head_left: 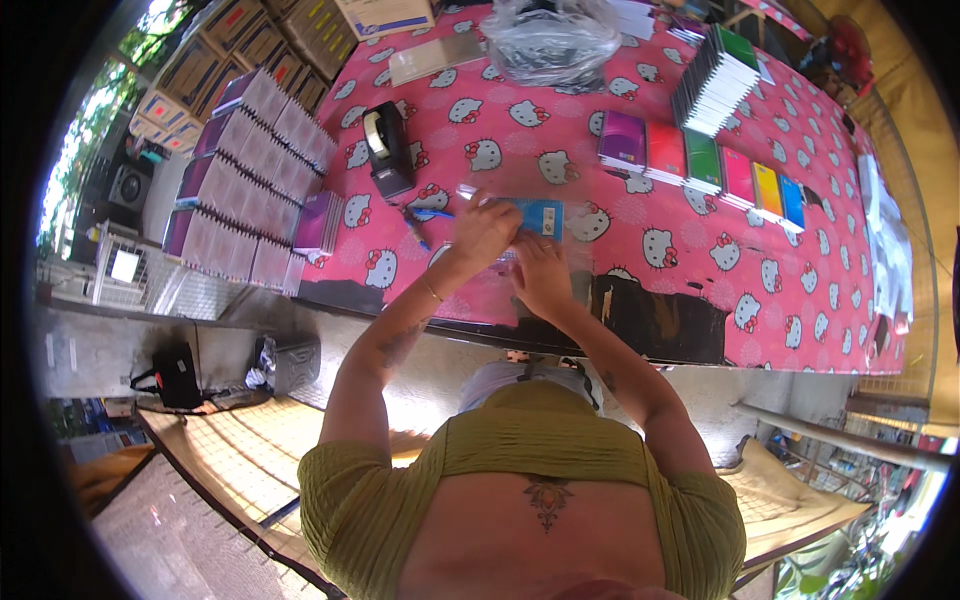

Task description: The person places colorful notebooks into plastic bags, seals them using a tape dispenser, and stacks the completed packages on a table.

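Head view: left hand [487,232] and right hand [541,268] meet at the blue notebook [533,212], seemingly steadying it (I cannot tell either grip's closure or hold).

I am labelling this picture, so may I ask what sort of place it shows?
Probably a small packing workspace, perhaps an improvised one: there are stacks of spiral-bound notebooks, a black tape dispenser on a pink-covered table, and piled cardboard boxes.

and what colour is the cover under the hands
The cover is blue, with a white label; best seen, though partly hidden, in the head view.
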A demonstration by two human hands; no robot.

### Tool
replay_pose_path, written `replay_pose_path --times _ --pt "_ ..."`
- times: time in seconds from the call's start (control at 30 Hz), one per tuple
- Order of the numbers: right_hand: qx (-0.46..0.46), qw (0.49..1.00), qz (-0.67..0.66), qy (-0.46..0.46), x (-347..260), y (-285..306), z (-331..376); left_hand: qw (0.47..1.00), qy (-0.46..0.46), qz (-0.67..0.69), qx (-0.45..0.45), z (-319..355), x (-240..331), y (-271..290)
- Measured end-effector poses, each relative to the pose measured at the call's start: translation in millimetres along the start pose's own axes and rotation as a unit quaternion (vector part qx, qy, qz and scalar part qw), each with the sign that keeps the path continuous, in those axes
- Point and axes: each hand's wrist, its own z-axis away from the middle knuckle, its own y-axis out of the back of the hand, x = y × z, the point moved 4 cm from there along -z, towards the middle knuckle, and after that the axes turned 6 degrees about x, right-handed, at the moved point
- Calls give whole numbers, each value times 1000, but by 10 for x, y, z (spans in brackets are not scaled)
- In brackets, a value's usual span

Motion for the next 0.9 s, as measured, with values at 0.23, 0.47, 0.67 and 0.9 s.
replay_pose_path --times 0.23,0.47,0.67,0.9 --pt "91 952 -190 -220 724 285 31 997 78 -9 1 224 42 -150" --pt "14 773 -453 -443 994 67 34 998 57 -28 16 204 108 -104" --pt "-34 774 -432 -462 883 163 -63 997 64 -27 21 166 61 -67" --pt "-47 995 82 39 -113 124 27 999 48 13 -4 80 16 -3"
